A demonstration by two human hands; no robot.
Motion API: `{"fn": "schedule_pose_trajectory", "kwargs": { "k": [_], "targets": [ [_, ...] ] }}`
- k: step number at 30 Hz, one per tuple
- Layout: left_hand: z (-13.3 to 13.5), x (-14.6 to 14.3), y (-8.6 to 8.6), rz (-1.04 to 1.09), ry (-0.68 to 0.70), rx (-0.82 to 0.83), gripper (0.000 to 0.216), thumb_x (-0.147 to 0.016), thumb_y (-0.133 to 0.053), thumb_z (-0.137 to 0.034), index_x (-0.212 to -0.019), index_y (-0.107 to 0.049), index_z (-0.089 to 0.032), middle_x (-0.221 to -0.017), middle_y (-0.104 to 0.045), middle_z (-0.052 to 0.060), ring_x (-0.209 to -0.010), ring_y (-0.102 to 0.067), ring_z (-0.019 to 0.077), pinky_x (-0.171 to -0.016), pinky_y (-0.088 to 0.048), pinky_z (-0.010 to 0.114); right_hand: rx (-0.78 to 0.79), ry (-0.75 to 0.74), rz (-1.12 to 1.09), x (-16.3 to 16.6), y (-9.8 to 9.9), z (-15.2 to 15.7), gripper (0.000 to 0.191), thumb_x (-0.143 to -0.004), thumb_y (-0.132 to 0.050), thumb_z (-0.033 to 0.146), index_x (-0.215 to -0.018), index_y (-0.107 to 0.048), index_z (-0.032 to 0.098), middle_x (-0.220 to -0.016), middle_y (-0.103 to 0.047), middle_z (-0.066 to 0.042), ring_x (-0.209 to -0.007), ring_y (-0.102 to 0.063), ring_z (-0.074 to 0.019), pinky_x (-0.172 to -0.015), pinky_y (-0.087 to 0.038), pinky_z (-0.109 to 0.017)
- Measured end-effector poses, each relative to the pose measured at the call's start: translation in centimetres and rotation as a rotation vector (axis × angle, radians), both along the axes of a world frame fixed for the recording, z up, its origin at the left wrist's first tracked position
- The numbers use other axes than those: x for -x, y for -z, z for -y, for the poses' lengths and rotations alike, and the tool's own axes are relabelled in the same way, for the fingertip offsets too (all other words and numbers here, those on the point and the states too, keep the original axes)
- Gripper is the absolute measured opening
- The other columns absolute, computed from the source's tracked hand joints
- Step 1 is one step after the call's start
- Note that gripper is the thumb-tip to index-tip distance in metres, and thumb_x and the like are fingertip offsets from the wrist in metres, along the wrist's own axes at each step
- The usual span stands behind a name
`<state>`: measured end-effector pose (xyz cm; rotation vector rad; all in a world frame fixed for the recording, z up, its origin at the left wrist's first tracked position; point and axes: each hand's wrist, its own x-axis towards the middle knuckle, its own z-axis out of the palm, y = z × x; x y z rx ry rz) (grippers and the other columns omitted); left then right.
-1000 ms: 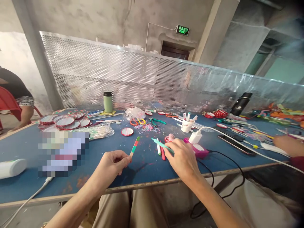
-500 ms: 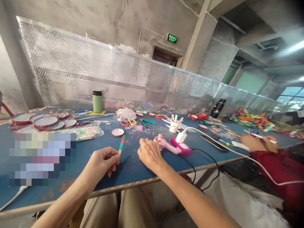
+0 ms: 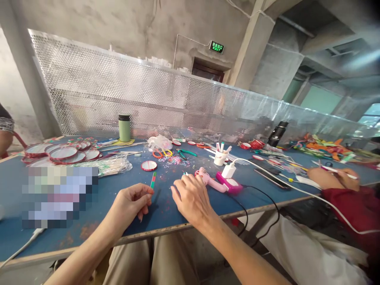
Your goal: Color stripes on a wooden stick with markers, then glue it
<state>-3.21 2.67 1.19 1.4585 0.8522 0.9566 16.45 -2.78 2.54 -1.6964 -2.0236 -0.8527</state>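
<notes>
My left hand (image 3: 133,202) pinches a thin stick (image 3: 153,180) between thumb and fingers, above the blue table. Its green and red banded end points up; the rest is hidden by my fingers. My right hand (image 3: 192,198) is palm down over the table with fingers bent and the thumb apart; its fingertips are partly hidden. A small white and teal piece (image 3: 185,174) shows just beyond its knuckles. Directly beside that hand lies a pink tool shaped like a glue gun (image 3: 212,182). Beyond my left hand is a round red-rimmed disc (image 3: 149,166).
Red-rimmed discs (image 3: 63,153) are stacked at the left. Small coloured clips (image 3: 175,160), green-handled pliers (image 3: 186,152) and a white cup of pens (image 3: 220,158) lie ahead. A magenta power block (image 3: 231,185) with cables is right. A co-worker's hand (image 3: 341,178) holds a white pen-like tool.
The stick in my left hand sits lower, so less of its banded end shows. My right hand stays beside the pink tool. The whole view has shifted slightly.
</notes>
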Motion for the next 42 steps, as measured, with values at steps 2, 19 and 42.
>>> {"fn": "schedule_pose_trajectory", "kwargs": {
  "k": [2, 19, 42],
  "targets": [
    [0.0, 0.0, 0.1, -0.017, 0.005, -0.010, 0.035, -0.072, -0.073, -0.046, -0.086, -0.069, -0.014, -0.059, -0.061, -0.002, -0.046, -0.053, 0.0104, -0.042, -0.043, 0.020, -0.020, -0.093, -0.052, 0.5, 0.8, 0.9, 0.028, -0.101, -0.048, 0.022, -0.076, -0.060, 0.020, -0.077, -0.060, -0.003, -0.079, -0.055, -0.0201, -0.079, -0.036, -0.036],
    [0.2, 0.2, 0.9, -0.179, -0.042, -0.051, 0.045, -0.068, -0.072, -0.050, -0.093, -0.074, -0.013, -0.059, -0.065, 0.001, -0.053, -0.057, 0.0143, -0.054, -0.047, 0.025, 0.081, -0.224, -0.264, 0.2, 2.9, 1.3, 0.023, -0.095, -0.054, 0.013, -0.073, -0.059, 0.020, -0.076, -0.058, -0.001, -0.077, -0.055, -0.0160, -0.072, -0.041, -0.028],
    [-1.9, -1.0, 0.2, -0.296, 0.052, -0.145, 0.011, -0.074, -0.062, -0.026, -0.078, -0.068, -0.018, -0.065, -0.072, 0.000, -0.059, -0.061, 0.0141, -0.052, -0.039, 0.022, 0.029, -0.327, -0.256, 0.0, 3.3, 0.5, 0.028, -0.102, -0.046, 0.013, -0.078, -0.058, 0.019, -0.074, -0.052, -0.002, -0.073, -0.050, -0.0171, -0.070, -0.038, -0.031]
  ]
}}
